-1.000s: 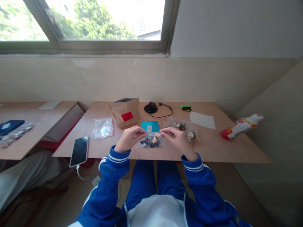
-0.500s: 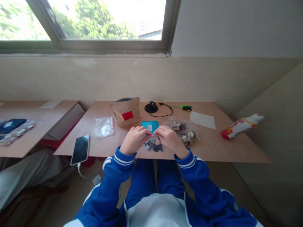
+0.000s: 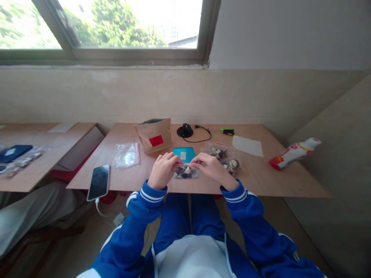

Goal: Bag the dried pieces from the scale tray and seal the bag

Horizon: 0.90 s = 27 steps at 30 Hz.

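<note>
Between my hands hangs a clear zip bag (image 3: 187,172) with several small dark and tan parts inside. My left hand (image 3: 164,170) pinches the top edge of the bag at its left end. At the right end of that same edge, my right hand (image 3: 209,166) is closed on it with finger and thumb. Just beyond the bag lies a flat teal case (image 3: 184,153) with a white label. Beside my right hand are more filled clear bags (image 3: 227,157), holding tan and black parts.
A brown paper pouch (image 3: 155,135) stands behind my left hand, near a flat plastic bag (image 3: 126,155). A phone (image 3: 99,182) overhangs the front edge. Behind are a black round base (image 3: 184,132) with cable and screwdrivers (image 3: 227,131). Rightward lie paper (image 3: 247,145) and a bottle (image 3: 295,153).
My right hand has moved to the right along the bag's top edge, and the hands are farther apart. The bag's top is now stretched between them.
</note>
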Motion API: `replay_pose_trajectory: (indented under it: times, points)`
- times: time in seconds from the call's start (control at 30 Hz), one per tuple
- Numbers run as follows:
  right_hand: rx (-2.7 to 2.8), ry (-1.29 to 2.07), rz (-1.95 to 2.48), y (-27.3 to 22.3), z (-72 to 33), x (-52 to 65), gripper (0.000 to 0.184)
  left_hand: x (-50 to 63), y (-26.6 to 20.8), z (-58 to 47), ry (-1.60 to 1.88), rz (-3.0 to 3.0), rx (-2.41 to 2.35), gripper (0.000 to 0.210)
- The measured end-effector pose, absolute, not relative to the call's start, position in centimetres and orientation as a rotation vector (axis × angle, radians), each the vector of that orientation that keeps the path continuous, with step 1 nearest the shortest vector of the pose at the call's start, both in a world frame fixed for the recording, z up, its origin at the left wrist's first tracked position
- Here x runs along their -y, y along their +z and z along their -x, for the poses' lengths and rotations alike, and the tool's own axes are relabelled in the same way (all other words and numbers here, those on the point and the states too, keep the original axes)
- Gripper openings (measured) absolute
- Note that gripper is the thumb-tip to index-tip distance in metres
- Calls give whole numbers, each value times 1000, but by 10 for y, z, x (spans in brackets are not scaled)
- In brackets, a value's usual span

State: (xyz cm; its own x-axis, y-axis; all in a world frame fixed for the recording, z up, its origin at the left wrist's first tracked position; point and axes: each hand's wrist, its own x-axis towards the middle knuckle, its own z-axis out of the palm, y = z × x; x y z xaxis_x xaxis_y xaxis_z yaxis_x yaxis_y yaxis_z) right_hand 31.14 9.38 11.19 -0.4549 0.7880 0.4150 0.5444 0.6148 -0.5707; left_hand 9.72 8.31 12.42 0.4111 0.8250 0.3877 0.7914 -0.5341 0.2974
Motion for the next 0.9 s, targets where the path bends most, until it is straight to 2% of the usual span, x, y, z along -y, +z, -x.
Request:
replay_pose_trajectory:
  times: [0.13, 0.43, 0.57, 0.7, 0.9]
  points:
    - [2149, 394, 1079, 110, -313, -95, 11, -83, 120, -95, 801, -2536, -1475, 12]
    - [2326, -111, 1289, 99, -296, -88, 17, -82, 114, -109, 698, -2463, -1543, 9]
    - [2332, -137, 1287, 100, -292, -84, 20, -82, 111, -116, 715, -2432, -1511, 9]
    - [2341, -53, 1250, 103, -294, -82, 16, -82, 105, -118, 787, -2457, -1487, 7]
    - [2365, 33, 1189, 101, -293, -81, 12, -78, 101, -120, 863, -2460, -1444, 15]
